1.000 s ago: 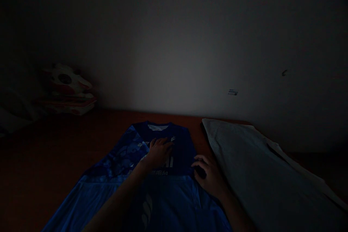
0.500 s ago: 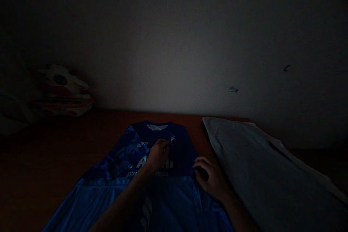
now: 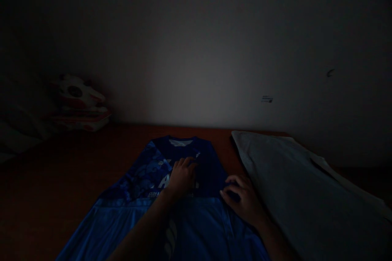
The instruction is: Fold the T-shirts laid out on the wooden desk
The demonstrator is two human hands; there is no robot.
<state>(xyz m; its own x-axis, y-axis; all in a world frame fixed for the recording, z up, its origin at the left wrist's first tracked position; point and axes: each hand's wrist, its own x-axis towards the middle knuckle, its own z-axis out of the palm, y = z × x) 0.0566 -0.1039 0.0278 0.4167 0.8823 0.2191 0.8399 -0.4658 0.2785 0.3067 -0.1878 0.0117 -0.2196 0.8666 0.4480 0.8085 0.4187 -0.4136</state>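
A blue sports jersey (image 3: 199, 220) lies spread out, its collar toward the wall and white lettering across the chest. My left hand (image 3: 182, 174) rests over the chest print, palm down, with its bent fingers a little apart and nothing visible in them. At the jersey's right edge is my right hand (image 3: 242, 199). Its thumb and fingers curve apart around a gap, the tips at or just above the fabric. Contact there is hard to make out in the dim light.
A grey cloth (image 3: 284, 179) with a pale edge lies to the right on the reddish-brown surface (image 3: 134, 130). At the back left stands a white and red cow-shaped object (image 3: 81, 94). Behind is a plain wall (image 3: 196, 49) with a small sticker (image 3: 267, 99) and a hook (image 3: 330, 73).
The fingers of my left hand have spread from a closer, pinched pose. My right hand's fingers have shifted slightly at the jersey's edge. The whole view has turned a little left.
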